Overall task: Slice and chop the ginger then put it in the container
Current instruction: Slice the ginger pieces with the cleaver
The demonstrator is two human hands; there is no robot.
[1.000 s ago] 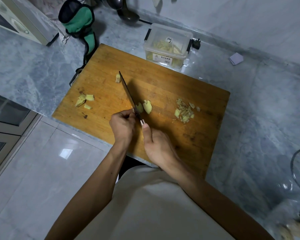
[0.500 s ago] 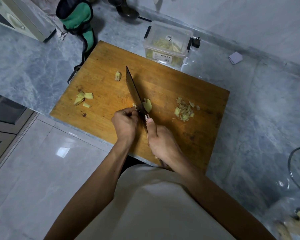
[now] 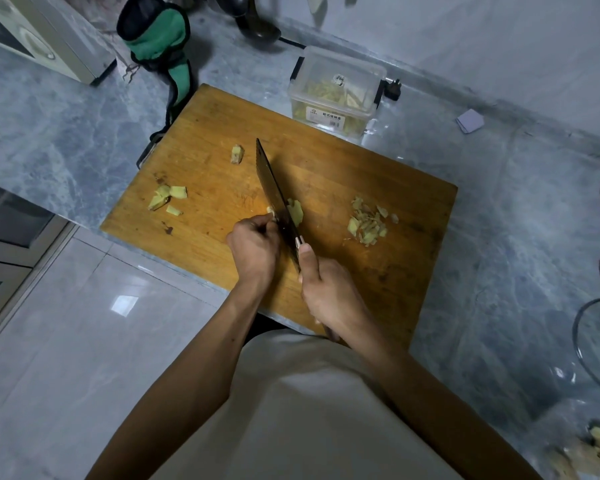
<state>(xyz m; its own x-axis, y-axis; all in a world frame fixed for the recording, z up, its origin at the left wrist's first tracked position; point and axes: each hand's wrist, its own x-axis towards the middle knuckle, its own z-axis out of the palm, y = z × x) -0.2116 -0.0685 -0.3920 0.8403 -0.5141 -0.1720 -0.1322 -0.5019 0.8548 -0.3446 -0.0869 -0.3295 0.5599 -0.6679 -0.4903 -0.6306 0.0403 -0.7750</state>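
- Two hands at mid cutting board: left hand curled, pinching pale yellow ginger piece; right hand gripping cleaver.
- Chopped ginger pile to the right; clear container on counter.

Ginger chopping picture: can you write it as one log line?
step: slicing ginger | right hand: grips knife | left hand: holds ginger piece on cutting board | container: partly filled

The container bears a label, its print unreadable.
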